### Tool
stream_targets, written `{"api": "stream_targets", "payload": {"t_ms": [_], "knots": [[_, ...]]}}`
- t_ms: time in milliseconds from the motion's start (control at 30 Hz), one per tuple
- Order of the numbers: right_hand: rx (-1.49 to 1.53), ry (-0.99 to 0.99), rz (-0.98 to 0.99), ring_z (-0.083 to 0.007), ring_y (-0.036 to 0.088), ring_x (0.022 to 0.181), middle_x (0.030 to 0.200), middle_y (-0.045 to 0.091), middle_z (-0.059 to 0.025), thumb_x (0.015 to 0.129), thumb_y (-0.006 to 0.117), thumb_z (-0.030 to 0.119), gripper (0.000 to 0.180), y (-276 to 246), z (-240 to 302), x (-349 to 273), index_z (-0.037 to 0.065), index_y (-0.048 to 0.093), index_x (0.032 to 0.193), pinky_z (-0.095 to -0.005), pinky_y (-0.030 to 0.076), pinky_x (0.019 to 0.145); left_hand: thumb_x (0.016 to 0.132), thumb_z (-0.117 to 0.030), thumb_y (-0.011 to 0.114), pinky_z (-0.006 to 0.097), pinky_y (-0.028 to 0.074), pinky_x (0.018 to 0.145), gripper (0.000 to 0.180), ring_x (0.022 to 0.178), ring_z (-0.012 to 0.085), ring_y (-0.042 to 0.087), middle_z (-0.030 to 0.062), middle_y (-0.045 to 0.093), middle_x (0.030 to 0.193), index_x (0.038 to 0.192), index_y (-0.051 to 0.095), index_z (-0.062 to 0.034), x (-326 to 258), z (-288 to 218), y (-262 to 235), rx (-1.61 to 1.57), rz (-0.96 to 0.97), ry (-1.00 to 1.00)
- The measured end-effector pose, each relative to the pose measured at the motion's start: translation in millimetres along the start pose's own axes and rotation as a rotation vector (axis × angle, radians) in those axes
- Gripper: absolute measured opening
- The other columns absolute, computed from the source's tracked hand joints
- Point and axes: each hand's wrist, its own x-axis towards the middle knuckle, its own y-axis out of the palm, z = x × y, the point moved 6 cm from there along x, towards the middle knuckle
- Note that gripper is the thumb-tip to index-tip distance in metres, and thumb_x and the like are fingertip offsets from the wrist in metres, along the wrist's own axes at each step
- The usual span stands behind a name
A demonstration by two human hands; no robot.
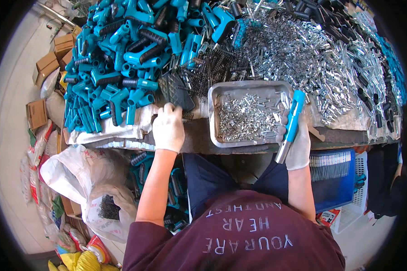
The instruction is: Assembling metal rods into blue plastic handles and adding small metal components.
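My right hand (299,147), in a pale work glove, is closed around a teal tube with a silver metal end (293,118). The tube stands tilted at the right side of a grey metal tray (246,143), its silver end pointing down toward me. Small silver metal parts (244,117) lie heaped in that tray. My left hand (168,131), gloved too, rests at the table's front edge with its fingers curled at the near end of a dark textured pad (176,90). Whatever those fingers may hold is hidden.
Teal tool housings with black grips (122,58) are piled at the left of the table. Dark springs (219,67) and silver metal pieces (330,81) cover its middle and right. White sacks (95,180) stand below left; a blue bin of metal rods (332,176) sits below right.
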Motion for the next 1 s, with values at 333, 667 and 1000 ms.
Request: {"api": "stream_targets", "payload": {"t_ms": [333, 667, 1000], "knots": [[-0.226, -0.092, 0.134, -0.0135, 0.061, 0.063, 0.08, 0.061, -0.006, 0.101, 0.046, 0.04, 0.035, 6.0, 4.8, 22.6, 0.006, 0.055, 0.101, -0.0273, 0.051, 0.052, 0.084, -0.017, 0.067, 0.044, 0.05, 0.077, 0.031, 0.089, 0.0361, 0.064, 0.0164, 0.067, 0.096, 0.112, 0.059, -0.0059, 29.2, -3.8, -22.8, -0.213, -0.026, -0.032], [-0.27, 0.007, 0.187, -0.0152, 0.062, 0.062, 0.084, 0.061, -0.0079, 0.1, 0.049, 0.032, 0.028, 5.1, -4.9, 25.7, 0.004, 0.053, 0.105, -0.0289, 0.052, 0.051, 0.084, -0.034, 0.067, 0.04, 0.052, 0.082, 0.044, 0.099, 0.0338, 0.066, 0.0168, 0.068, 0.1, 0.122, 0.062, -0.0114, 237.3, -91.6, -43.2, -0.3, -0.087, 0.173], [-0.336, 0.06, 0.237, -0.0152, 0.063, 0.067, 0.088, 0.063, -0.0088, 0.099, 0.05, 0.028, 0.029, 3.4, -9.2, 24.9, 0.001, 0.053, 0.111, -0.0292, 0.051, 0.054, 0.093, -0.032, 0.057, 0.046, 0.05, 0.095, 0.044, 0.11, 0.0376, 0.063, 0.0208, 0.064, 0.117, 0.132, 0.051, -0.0103, 364.5, -132.6, 28.6, -0.229, -0.017, -0.055]]}}
